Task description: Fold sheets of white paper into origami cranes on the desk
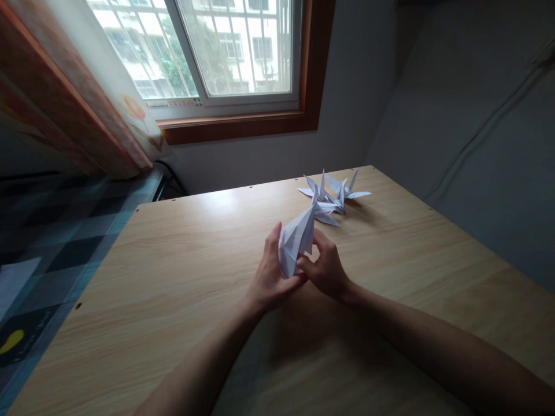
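Both my hands hold a partly folded piece of white paper (296, 240) a little above the wooden table (182, 271), near its middle. My left hand (269, 277) grips the paper from the left, fingers curled round its lower edge. From the right, my right hand (326, 267) pinches the same piece with thumb and fingers. The paper tapers to a point that tilts up and away from me.
Folded white paper cranes (333, 195) lie on the table beyond my hands, towards the back right. A window (225, 52) and a curtain (82, 98) are behind the table. A checked bedcover (47, 248) lies to the left. Grey walls close the right side.
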